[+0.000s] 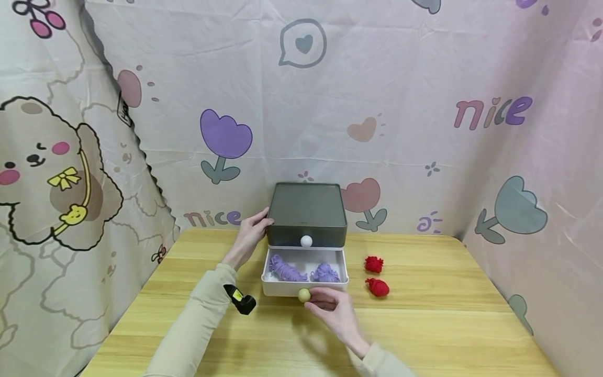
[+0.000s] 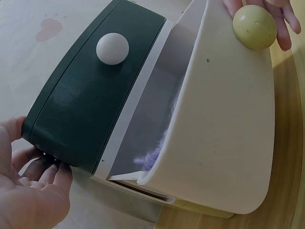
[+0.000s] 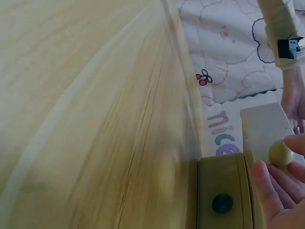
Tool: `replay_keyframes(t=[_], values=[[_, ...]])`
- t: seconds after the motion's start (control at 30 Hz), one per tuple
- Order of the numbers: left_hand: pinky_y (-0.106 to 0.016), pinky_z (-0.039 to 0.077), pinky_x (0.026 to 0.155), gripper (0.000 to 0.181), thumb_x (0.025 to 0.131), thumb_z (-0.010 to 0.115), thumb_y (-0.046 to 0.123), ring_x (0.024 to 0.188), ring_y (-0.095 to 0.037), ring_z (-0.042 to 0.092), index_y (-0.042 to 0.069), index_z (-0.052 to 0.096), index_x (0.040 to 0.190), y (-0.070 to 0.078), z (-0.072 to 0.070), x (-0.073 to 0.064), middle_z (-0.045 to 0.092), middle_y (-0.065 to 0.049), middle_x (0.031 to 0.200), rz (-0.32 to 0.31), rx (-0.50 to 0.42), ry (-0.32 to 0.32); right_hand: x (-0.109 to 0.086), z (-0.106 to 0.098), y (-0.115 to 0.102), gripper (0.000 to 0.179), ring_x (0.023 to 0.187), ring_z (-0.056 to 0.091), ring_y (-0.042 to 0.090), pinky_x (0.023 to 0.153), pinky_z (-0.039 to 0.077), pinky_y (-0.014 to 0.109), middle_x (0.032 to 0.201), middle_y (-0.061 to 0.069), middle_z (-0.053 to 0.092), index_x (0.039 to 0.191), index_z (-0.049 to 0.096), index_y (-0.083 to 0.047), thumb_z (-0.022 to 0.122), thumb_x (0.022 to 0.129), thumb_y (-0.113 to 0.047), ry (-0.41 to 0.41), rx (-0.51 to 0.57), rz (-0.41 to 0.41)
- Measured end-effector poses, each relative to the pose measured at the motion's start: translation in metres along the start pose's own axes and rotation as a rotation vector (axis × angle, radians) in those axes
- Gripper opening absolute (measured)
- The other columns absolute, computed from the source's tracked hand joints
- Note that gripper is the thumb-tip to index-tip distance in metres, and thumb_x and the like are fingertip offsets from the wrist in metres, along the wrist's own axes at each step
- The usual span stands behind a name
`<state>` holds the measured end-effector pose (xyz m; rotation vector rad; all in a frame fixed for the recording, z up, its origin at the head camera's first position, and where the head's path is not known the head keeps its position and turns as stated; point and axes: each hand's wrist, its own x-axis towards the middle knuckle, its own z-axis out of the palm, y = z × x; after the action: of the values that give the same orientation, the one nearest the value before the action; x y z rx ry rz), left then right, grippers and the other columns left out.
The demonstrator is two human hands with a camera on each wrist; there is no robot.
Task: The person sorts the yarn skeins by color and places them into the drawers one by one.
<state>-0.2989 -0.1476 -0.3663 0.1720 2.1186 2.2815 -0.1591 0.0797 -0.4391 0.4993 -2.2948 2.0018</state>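
Note:
A small drawer cabinet [image 1: 307, 204] with a dark green upper drawer [image 2: 78, 90] and a white knob [image 1: 306, 241] stands at the table's back. Below, a white drawer [image 1: 282, 288] is pulled out, holding two bundles of purple yarn [image 1: 288, 269]. My left hand [image 1: 249, 235] grips the cabinet's left side, thumb at the front corner and fingers along the side in the left wrist view. With thumb and fingertips, my right hand [image 1: 336, 313] pinches the yellow-green knob [image 1: 304, 295] of the white drawer.
Two red yarn bundles [image 1: 377, 287] lie on the wooden table [image 1: 424, 335] right of the cabinet. In the right wrist view, an olive lowest drawer [image 3: 221, 181] with a dark knob [image 3: 222, 203] shows. A patterned curtain [image 1: 301, 104] hangs behind the table.

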Motion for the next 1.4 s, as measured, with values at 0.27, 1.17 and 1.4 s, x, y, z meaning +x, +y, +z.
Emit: replay_keyframes(t=[0.27,1.17,1.4], values=[[-0.033,0.024,0.109,0.055,0.088,0.054,0.014,0.134,-0.015,0.021,0.012,0.032,0.138,0.0,-0.001,0.0,0.02,-0.003,0.149,0.002,-0.009,-0.002,0.003,0.01,0.002,0.029,0.078,0.067,0.022,0.071,0.054,0.026,0.09,0.02,0.068,0.097,0.064,0.002,0.072,0.07,-0.006,0.093,-0.038,-0.01],[-0.034,0.023,0.109,0.055,0.088,0.054,0.015,0.134,-0.015,0.021,0.011,0.032,0.138,0.002,0.0,-0.001,0.02,-0.003,0.149,-0.004,0.001,0.005,0.023,0.013,0.007,0.023,0.073,0.066,0.019,0.067,0.054,0.022,0.083,0.014,0.07,0.091,0.067,-0.003,0.073,0.07,-0.01,0.174,-0.112,-0.032],[-0.033,0.024,0.109,0.056,0.088,0.054,0.015,0.134,-0.014,0.021,0.011,0.031,0.138,0.0,-0.001,0.0,0.02,-0.002,0.149,0.003,-0.005,-0.003,0.033,0.013,0.012,0.021,0.071,0.066,0.02,0.064,0.054,0.021,0.082,0.016,0.069,0.089,0.066,-0.002,0.073,0.071,-0.009,0.204,-0.109,-0.074]])
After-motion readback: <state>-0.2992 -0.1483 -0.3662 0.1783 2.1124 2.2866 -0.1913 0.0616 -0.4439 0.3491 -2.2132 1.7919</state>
